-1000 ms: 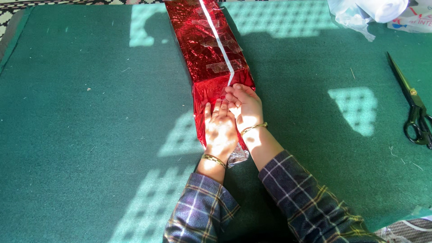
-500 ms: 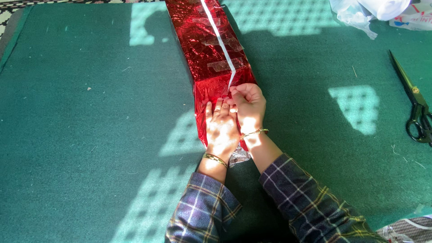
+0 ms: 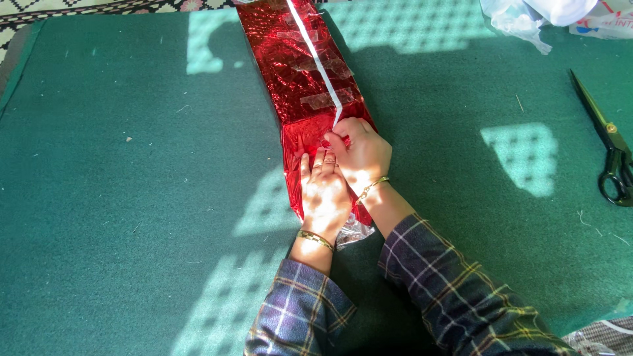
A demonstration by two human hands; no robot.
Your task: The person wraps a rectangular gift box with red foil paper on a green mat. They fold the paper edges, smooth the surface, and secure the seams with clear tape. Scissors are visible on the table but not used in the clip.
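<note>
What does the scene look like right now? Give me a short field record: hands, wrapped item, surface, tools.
left hand: flat, palm down on the near end of the red foil-wrapped box
right hand: fingers curled, pinching foil at the seam end
box: long, lying flat, white seam strip and clear tape pieces on top
surface: green felt mat
tools: scissors lying apart at right
far right corner: plastic bag

A long box wrapped in shiny red foil (image 3: 300, 72) is laid lengthwise down the middle of the green mat (image 3: 132, 198), running off its far edge, taped along a white seam. A white carton with red and blue print (image 3: 606, 20) is tucked into the far right corner.
</note>
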